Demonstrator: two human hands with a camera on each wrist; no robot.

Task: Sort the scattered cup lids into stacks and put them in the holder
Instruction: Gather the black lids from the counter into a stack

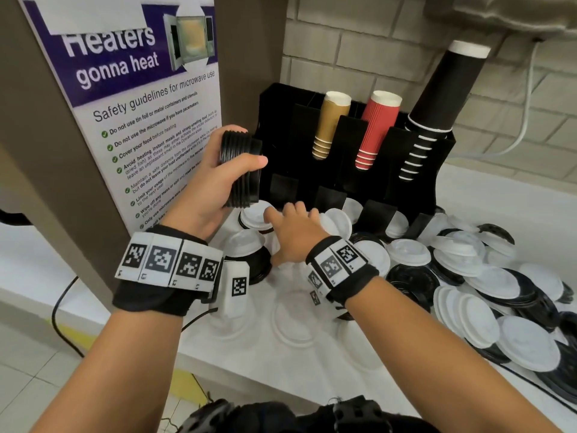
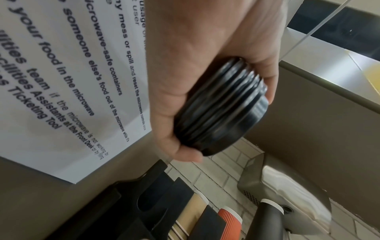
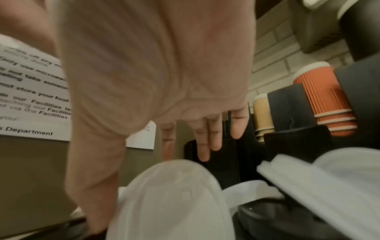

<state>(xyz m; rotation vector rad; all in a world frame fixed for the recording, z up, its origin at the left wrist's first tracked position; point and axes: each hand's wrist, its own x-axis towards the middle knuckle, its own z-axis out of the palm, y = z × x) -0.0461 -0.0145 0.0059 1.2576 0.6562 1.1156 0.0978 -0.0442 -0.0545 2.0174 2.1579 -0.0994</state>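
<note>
both wrists carry black bands with printed markers, forearms stretched out over the white counter (image 1: 312,385). far left on the cabinet side, a microwave safety poster (image 1: 131,98), just background. next comes the left hand (image 1: 215,179), lifted off the counter with fingers and thumb wrapped round a stack of black lids (image 1: 242,168), held on edge just beside the left end of the black holder (image 1: 431,170). from the left wrist view that stack of black lids (image 2: 221,107) sits tight and nested in the curl of the left hand (image 2: 185,73), ribs lined up.

centre now: the right hand (image 1: 295,235) is low over the loose lids, fingers straight and spread, holding nothing. the right wrist view shows its fingers (image 3: 213,138) extended above a white lid (image 3: 170,199), though i cannot tell if they touch it. white lids (image 1: 406,251) crowd the front slots of the holder. further right, gold, red and black cups stand in the upper slots, and a big mixed pile of white and black lids (image 1: 499,307) sprawls across the counter.

so the step looks like gathering and stacking, with the black stack well along. next move, by my read: either clear the white lids away from a front slot so the black stack can slide in, or pinch up another lid. a careless sweep could scatter the pile.
</note>
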